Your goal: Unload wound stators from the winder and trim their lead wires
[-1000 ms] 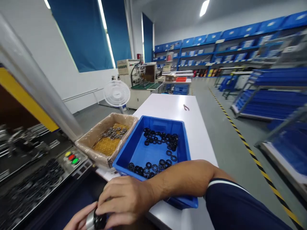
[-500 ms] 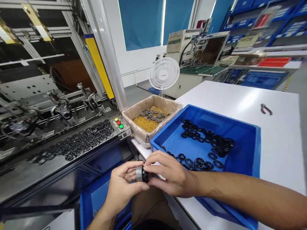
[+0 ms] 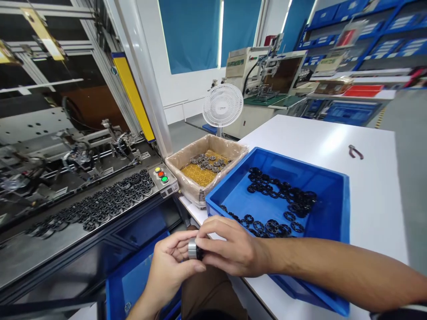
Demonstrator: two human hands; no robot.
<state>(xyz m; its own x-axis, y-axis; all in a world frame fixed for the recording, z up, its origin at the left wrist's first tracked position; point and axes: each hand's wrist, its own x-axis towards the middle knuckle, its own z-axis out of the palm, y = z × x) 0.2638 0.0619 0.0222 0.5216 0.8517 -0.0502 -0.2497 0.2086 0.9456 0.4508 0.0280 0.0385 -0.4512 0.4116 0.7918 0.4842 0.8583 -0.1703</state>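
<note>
Between my two hands is a small round part with a silver metal ring (image 3: 192, 249) and a black piece at its right side. My left hand (image 3: 173, 258) is closed around the ring's left side, thumb below and fingers behind. From the right, my right hand (image 3: 230, 246) presses its fingers against the black side, hiding most of it. Just beyond my right hand stands a blue bin (image 3: 320, 173) holding several black spoked discs (image 3: 272, 226). My right forearm crosses over the bin's near side.
A plastic-lined box (image 3: 187, 189) holds silver-black parts on yellow ones. Rows of similar parts (image 3: 110, 200) cover the machine's ledge beside a button box (image 3: 163, 178). Pliers (image 3: 355, 152) lie on the white table (image 3: 373, 195). A fan (image 3: 223, 106) stands behind; a lower blue bin (image 3: 133, 280) sits below left.
The view has shifted slightly, moving the surroundings left. My right fingers have closed further over the black side of the part, which shows less now. Both hands still hold it.
</note>
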